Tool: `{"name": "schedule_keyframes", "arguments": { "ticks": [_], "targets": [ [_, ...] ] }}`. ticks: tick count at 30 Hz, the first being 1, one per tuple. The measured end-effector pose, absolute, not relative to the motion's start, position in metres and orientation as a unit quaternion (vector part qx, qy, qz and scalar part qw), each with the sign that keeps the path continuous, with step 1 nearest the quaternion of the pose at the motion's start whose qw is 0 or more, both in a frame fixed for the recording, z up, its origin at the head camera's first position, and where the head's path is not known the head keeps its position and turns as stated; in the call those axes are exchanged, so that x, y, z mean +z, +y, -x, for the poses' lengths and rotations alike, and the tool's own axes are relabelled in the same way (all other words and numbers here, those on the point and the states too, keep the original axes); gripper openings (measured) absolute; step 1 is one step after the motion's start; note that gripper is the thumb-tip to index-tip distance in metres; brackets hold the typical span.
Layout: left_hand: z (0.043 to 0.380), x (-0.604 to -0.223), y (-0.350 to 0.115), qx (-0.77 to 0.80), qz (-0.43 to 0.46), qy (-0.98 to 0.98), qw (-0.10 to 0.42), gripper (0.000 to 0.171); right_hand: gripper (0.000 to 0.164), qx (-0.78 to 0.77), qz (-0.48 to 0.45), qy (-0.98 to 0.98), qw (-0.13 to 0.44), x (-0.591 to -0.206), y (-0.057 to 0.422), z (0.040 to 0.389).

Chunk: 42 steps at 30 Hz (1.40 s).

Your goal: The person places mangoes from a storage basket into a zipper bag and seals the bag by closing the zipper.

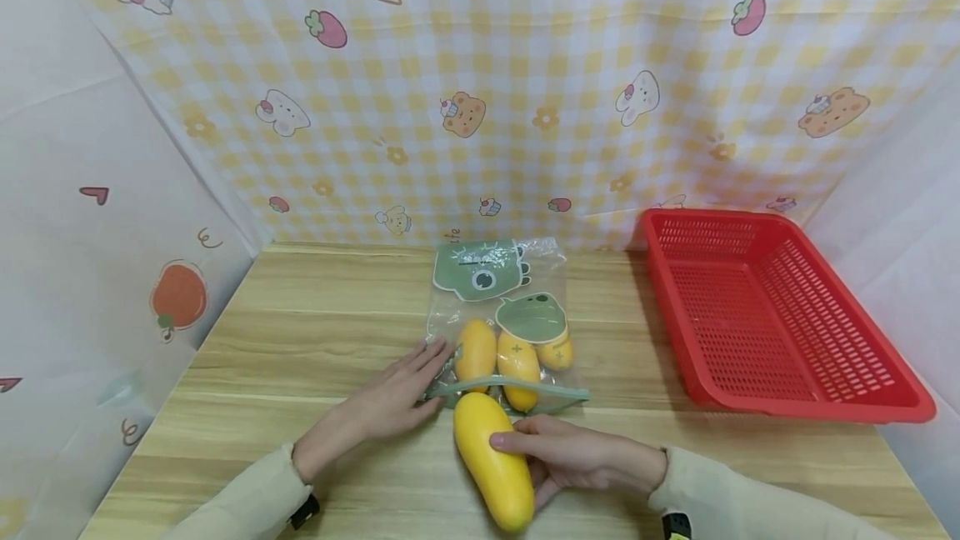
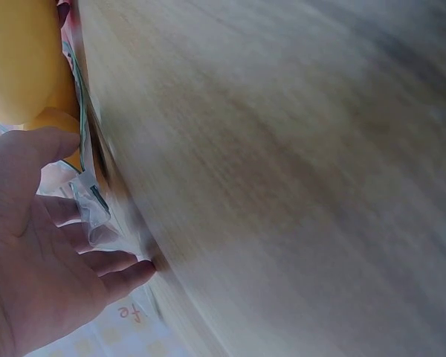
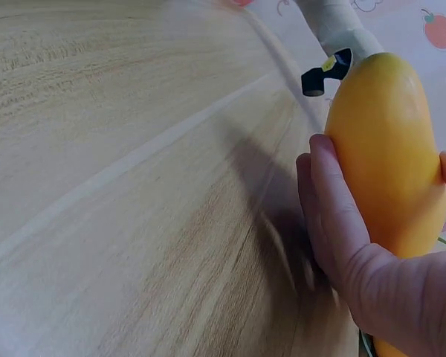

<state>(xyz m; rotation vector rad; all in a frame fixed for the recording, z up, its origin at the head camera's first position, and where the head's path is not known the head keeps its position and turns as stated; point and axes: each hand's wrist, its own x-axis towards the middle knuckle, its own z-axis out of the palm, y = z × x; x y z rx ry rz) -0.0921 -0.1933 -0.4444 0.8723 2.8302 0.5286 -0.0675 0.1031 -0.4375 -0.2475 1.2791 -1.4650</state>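
My right hand (image 1: 564, 455) grips a long yellow papaya-shaped fruit (image 1: 491, 461) from its right side, thumb on top. In the right wrist view the fruit (image 3: 386, 141) stands large between thumb and fingers. Just beyond its far end lies a clear zip bag (image 1: 442, 315) with green cartoon prints, its green-edged mouth (image 1: 558, 392) facing me. Several smaller yellow-orange fruits (image 1: 476, 350), like mangoes, are inside. My left hand (image 1: 397, 390) rests at the bag's left edge with fingers extended. In the left wrist view those fingers (image 2: 108, 262) are loosely spread beside the plastic.
A red slotted plastic basket (image 1: 750, 323) stands on the right side of the wooden table (image 1: 315, 307). A yellow checked cloth (image 1: 525, 57) hangs behind the table, with pale printed sheets (image 1: 97, 232) at the sides.
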Motion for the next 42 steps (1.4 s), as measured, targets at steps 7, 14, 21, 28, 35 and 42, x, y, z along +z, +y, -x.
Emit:
{"name": "schedule_keyframes", "arguments": {
  "ticks": [7,14,21,28,35,42],
  "targets": [
    [0.092,-0.445,-0.194,0.175,-0.289,0.939,0.068,0.074,0.058,-0.626,0.087,0.549,0.546,-0.436,0.1,0.064],
    [0.092,-0.445,-0.194,0.175,-0.292,0.938,0.067,0.074,0.057,-0.636,0.076,0.543,0.543,-0.437,0.097,0.062],
    [0.092,-0.445,-0.194,0.176,-0.292,0.938,0.067,0.074,0.056,-0.647,0.075,0.53,0.542,-0.439,0.096,0.059],
    [0.093,-0.446,-0.194,0.176,-0.292,0.938,0.067,0.074,0.057,-0.661,0.076,0.512,0.543,-0.44,0.095,0.058],
    [0.093,-0.447,-0.194,0.177,-0.291,0.938,0.067,0.074,0.057,-0.669,0.072,0.508,0.537,-0.441,0.094,0.056],
    [0.093,-0.446,-0.194,0.177,-0.293,0.937,0.067,0.074,0.056,-0.673,0.073,0.501,0.539,-0.441,0.093,0.055]
  ]
}}
